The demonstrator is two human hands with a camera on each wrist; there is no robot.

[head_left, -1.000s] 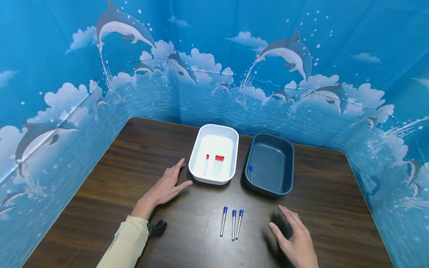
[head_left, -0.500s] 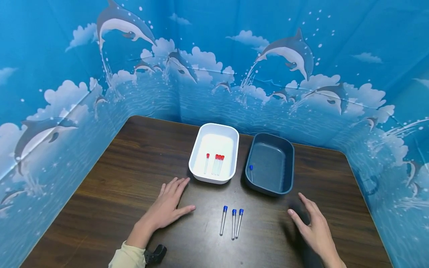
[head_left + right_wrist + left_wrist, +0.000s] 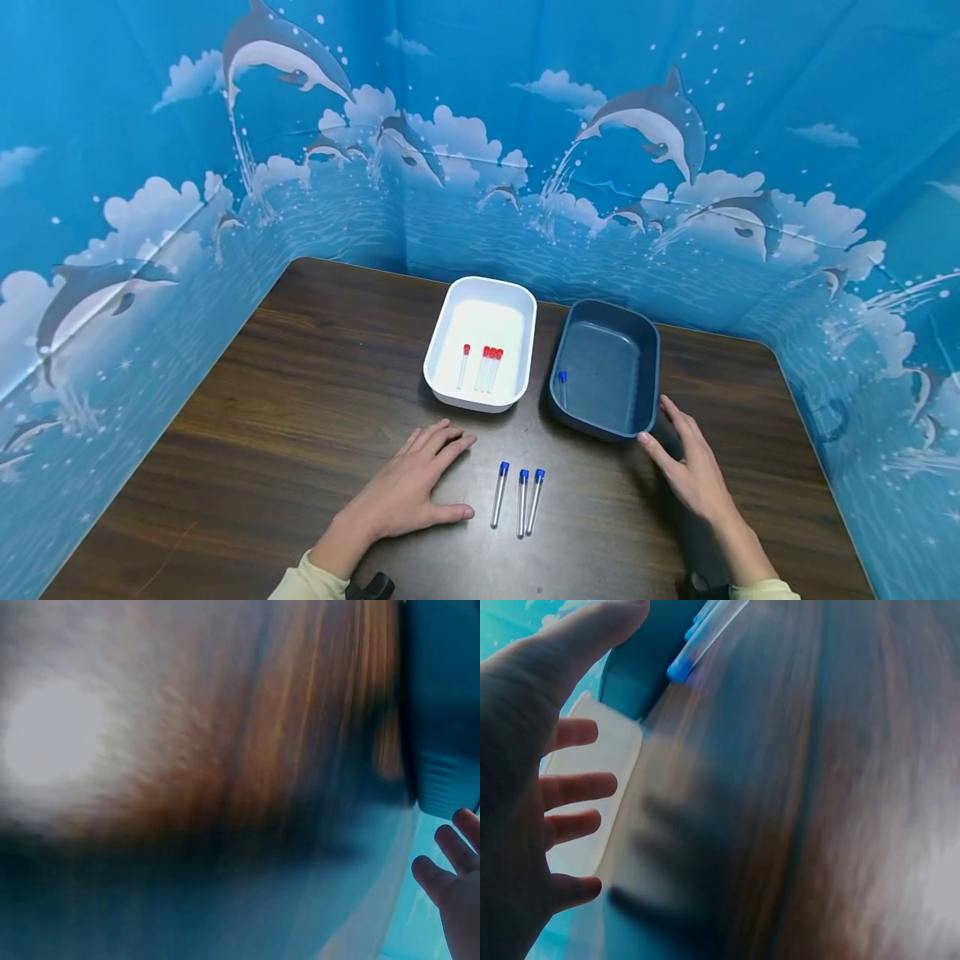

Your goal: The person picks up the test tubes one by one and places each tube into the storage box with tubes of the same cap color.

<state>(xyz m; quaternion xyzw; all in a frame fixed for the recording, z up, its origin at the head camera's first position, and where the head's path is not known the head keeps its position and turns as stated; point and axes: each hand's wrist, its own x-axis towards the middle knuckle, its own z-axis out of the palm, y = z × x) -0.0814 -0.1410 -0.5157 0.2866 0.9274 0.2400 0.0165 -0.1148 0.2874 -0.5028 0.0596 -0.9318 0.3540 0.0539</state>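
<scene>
Head: past the spread left hand (image 3: 408, 496), a white tray (image 3: 491, 321) holds four red-capped tubes (image 3: 492, 353); three blue-capped tubes (image 3: 522, 505) lie beside its thumb. Beside the right hand (image 3: 697, 479), a dark tray (image 3: 609, 371) holds one blue-capped tube (image 3: 562, 378).

Left wrist: fingers fanned before the white tray.

Right wrist: fingertips apart, near the dark tray.

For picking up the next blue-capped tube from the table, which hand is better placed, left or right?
Probably the left hand: it is open, holds nothing and is nearer the three tubes. The right hand is farther away, by the dark tray's near corner.
</scene>
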